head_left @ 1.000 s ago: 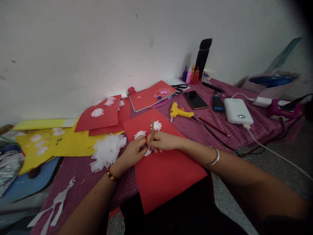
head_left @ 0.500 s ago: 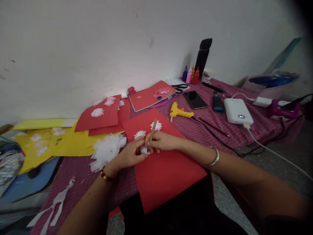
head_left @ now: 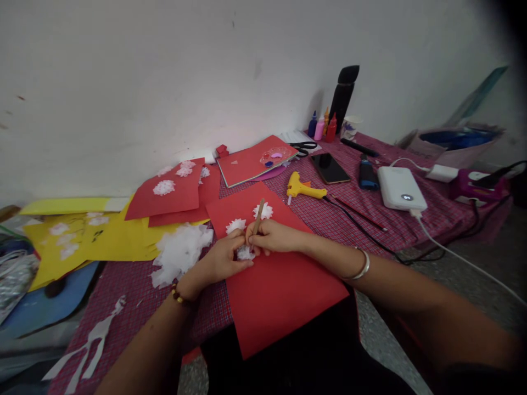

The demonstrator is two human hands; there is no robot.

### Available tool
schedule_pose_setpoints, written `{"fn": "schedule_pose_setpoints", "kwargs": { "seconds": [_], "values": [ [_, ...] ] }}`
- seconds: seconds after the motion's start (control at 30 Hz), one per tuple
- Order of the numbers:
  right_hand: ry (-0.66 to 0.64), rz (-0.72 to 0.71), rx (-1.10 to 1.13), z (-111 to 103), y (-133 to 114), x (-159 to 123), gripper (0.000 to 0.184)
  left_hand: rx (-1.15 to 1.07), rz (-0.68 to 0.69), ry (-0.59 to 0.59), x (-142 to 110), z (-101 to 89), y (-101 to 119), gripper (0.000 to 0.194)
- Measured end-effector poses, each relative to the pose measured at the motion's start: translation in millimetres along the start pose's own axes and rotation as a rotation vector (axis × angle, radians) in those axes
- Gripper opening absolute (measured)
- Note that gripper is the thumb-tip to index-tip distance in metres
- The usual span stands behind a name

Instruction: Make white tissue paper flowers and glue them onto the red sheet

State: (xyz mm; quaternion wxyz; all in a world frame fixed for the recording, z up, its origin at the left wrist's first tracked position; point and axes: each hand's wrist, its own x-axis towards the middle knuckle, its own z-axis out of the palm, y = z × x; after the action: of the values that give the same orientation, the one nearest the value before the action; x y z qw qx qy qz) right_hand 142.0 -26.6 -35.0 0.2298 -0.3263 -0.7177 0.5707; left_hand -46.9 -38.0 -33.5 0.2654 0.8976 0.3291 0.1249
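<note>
A red paper sheet (head_left: 280,291) lies in front of me with two white tissue flowers (head_left: 263,210) stuck near its far end. My right hand (head_left: 274,237) is closed round a thin wooden stick (head_left: 258,218), whose lower tip presses into a third small white tissue flower (head_left: 245,253). My left hand (head_left: 222,258) pinches that same flower against the sheet with thumb and fingers. Both hands meet over the sheet's left middle. A bangle sits on my right wrist and a bead bracelet on my left.
A pile of white tissue (head_left: 179,252) lies left of the sheet, beside red and yellow papers (head_left: 115,236). Behind are a yellow glue gun (head_left: 302,187), phone (head_left: 330,167), scissors (head_left: 303,146), white power bank (head_left: 400,187), paint bottles (head_left: 323,127) and a black flask (head_left: 342,96).
The stick tilted from upright to leaning right. My left hand drew back slightly and uncovered the small tissue flower under the stick's tip.
</note>
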Motion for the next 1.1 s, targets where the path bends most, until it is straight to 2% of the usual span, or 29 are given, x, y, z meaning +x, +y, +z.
{"fn": "schedule_pose_setpoints", "kwargs": {
  "seconds": [0.23, 0.37, 0.53, 0.73, 0.87, 0.97, 1.1],
  "values": [
    [-0.021, 0.039, 0.07, 0, 0, 1, 0.01, 0.04, -0.025, 0.064, 2, 9.1, 0, 0.017],
    [-0.023, 0.05, 0.073, -1, -1, 0, 0.011, 0.084, -0.045, 0.111, 2, 12.8, 5, 0.01],
    [0.07, 0.02, 0.074, -5, -1, 1, 0.011, 0.091, -0.014, 0.099, 1, 11.0, 10, 0.017],
    [0.147, 0.009, 0.104, -7, -5, 0, 0.011, -0.033, 0.014, 0.119, 2, 10.3, 3, 0.024],
    [0.206, 0.024, 0.131, -7, -12, -3, 0.012, -0.026, 0.002, 0.13, 2, 11.6, 1, 0.021],
    [0.231, -0.013, 0.125, -9, -14, -4, 0.012, 0.049, -0.042, 0.191, 2, 12.3, 2, 0.015],
    [0.234, -0.07, 0.063, -12, -12, -5, 0.012, 0.258, -0.209, 0.272, 1, 13.1, 3, 0.016]
  ]
}}
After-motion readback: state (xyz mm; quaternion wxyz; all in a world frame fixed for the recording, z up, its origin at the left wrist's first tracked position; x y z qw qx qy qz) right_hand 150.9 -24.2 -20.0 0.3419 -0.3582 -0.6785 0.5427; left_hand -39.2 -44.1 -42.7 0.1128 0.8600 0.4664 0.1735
